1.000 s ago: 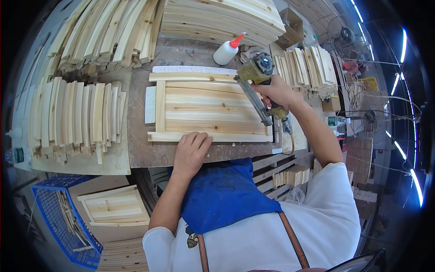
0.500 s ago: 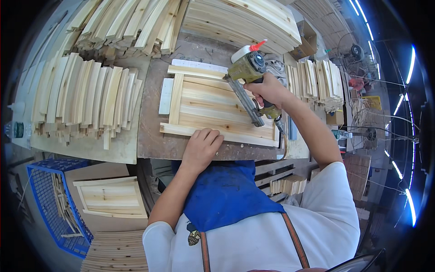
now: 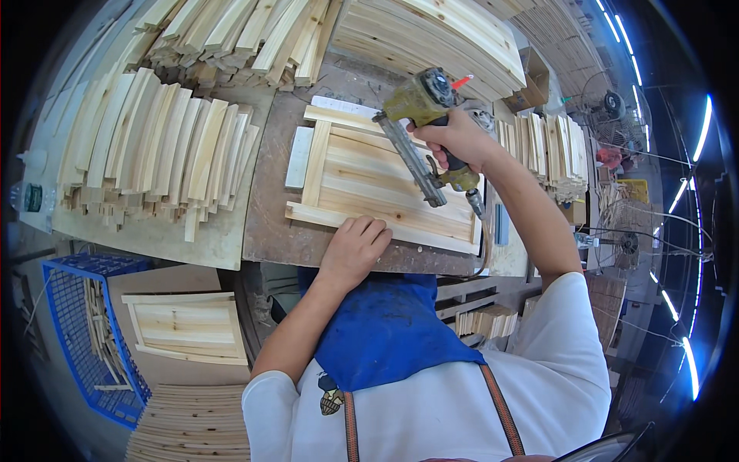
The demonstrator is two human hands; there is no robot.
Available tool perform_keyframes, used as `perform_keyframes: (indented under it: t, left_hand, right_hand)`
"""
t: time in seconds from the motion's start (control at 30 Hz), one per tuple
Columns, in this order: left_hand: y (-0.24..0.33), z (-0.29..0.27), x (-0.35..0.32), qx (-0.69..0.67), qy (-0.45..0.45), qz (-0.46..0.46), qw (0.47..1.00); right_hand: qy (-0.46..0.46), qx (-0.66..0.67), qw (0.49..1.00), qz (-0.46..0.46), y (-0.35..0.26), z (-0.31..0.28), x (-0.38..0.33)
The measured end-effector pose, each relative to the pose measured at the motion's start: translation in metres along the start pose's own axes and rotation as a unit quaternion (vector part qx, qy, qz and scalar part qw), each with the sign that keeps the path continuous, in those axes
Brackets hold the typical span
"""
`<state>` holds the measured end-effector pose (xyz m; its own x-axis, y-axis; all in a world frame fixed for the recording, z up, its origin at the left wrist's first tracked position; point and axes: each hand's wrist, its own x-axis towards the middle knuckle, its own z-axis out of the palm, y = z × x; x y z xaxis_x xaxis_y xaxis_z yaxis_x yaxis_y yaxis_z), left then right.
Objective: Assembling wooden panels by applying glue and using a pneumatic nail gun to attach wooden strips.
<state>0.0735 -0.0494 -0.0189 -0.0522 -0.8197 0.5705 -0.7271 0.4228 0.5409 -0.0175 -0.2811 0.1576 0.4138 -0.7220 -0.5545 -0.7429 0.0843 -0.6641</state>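
Note:
My right hand [image 3: 462,140] grips the handle of an olive-green nail gun [image 3: 419,94], raised over a wooden panel with a strip frame [image 3: 385,173]. The gun's long magazine slants across the panel, and a hose runs from its handle end. My left hand [image 3: 356,248] bends its fingers over the panel's near strip [image 3: 408,233], close to the bench's front edge; its thumb is hidden. Pale strips lie at the left end [image 3: 299,158] and far side of the panel. Behind the gun, only the red tip [image 3: 463,82] of a bottle shows.
Wooden slats [image 3: 154,146] are stacked on the left, with more behind and at right [image 3: 546,150]. Boards [image 3: 431,46] are piled at the back. Below left are a blue crate [image 3: 69,323] and another framed panel [image 3: 185,327]. The hose [image 3: 486,246] hangs over the front edge.
The nail gun has moved up and away over the panel in my right hand, now covering the white bottle. My left hand stays on the near strip. The whole view has shifted slightly.

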Motion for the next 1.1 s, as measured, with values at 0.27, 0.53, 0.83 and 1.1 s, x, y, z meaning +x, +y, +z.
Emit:
perform_keyframes:
  t: [0.27, 0.53, 0.83, 1.1]
  left_hand:
    - [-0.001, 0.002, 0.000, 0.002, 0.009, -0.003, 1.000]
    - [0.002, 0.007, 0.002, -0.001, 0.016, -0.003, 1.000]
    - [0.005, 0.010, 0.003, -0.004, -0.007, -0.015, 1.000]
    - [0.004, 0.009, 0.004, -0.001, -0.009, -0.016, 1.000]
  right_hand:
    - [-0.070, -0.015, 0.997, -0.038, -0.036, 0.036, 0.024]
    - [-0.071, -0.053, 0.996, -0.031, -0.041, 0.043, 0.027]
    - [-0.076, -0.115, 0.989, -0.049, -0.046, 0.047, 0.008]
    - [-0.093, -0.102, 0.988, -0.063, -0.031, 0.050, -0.005]
